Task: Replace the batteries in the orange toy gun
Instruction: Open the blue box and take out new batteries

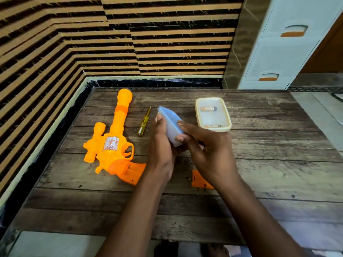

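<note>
The orange toy gun (113, 138) lies on the left of the wooden table, barrel pointing away, its grip compartment open. Its orange battery cover (199, 179) lies flat near my right wrist. A yellow-handled screwdriver (144, 121) rests beside the barrel. A cream plastic box (213, 114) at the back right holds two batteries (208, 109). Above the table's middle, my left hand (163, 145) and my right hand (206, 151) both grip a pale blue lid (171, 125), tilted on edge between them.
The table (259, 164) stands against a striped wall at the left and back. A white plastic drawer unit (284, 45) is at the back right. My bare feet show below the table's front edge.
</note>
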{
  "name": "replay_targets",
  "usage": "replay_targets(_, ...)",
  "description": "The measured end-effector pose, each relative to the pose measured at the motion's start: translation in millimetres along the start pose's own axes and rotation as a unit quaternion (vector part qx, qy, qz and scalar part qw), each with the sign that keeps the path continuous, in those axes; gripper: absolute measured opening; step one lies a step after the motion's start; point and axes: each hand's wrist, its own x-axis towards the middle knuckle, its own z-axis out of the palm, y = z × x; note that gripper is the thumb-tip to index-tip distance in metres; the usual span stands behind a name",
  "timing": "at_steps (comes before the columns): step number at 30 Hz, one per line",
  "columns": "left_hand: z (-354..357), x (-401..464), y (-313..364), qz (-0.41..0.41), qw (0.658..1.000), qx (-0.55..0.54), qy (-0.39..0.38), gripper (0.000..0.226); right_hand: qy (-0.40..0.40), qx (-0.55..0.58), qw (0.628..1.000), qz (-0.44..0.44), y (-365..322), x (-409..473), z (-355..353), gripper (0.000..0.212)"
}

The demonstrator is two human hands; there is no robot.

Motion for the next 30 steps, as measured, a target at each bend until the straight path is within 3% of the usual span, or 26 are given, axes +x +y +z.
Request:
replay_targets(3, -0.5, 4.4, 1.3, -0.003, 0.999, -0.011, 0.05, 0.063, -0.074, -0.005, 0.996, -0.059, 8.8, 0.4, -0.3, 0.048)
replay_targets(6, 1.7, 3.6, 4.8, 0.01, 0.997, 0.011, 0.081, 0.065, -0.092, -0.03, 0.991, -0.09, 12.1, 1.7, 2.9, 0.061)
replay_targets(14, 7.0, 1.6, 21.4, -0.052, 0.997, 0.02, 0.051, 0.055, -0.021, -0.152, 0.974, -0.167, -11.8, 3.1, 8.6, 0.056)
replay_targets(23, 13.3, -6.4, 28.1, -0.069, 0.997, 0.013, 0.035, 0.055, 0.006, -0.157, 0.975, -0.158, -7.6, 2.1, 8.2, 0.047)
replay_targets(26, 17.0, -9.0, 29.1, -0.064, 0.997, 0.008, 0.031, 0.055, 0.024, -0.165, 0.969, -0.182, -8.8, 3.1, 6.4, 0.063)
replay_targets(30, 20.8, -10.3, 29.4, -0.07, 0.997, 0.006, 0.027, 0.054, 0.032, -0.161, 0.967, -0.193, -7.6, 3.9, 3.0, 0.061)
